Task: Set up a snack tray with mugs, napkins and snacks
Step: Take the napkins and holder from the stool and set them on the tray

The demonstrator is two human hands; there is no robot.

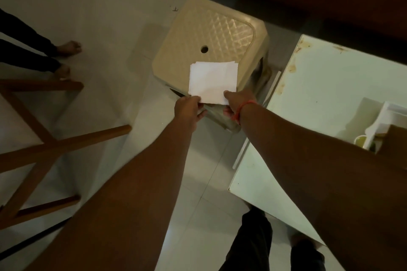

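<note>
Both hands pinch the near edge of a folded white napkin (212, 81) over the near edge of a beige plastic stool (198, 35): the left hand (189, 110) at its near left corner, the right hand (232, 105) at its near right corner.

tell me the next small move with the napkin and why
Probably lift the napkin off the stool and carry it right, to the table. Both the left hand and right hand already pinch its near edge, and the other napkins sit over there.
</note>
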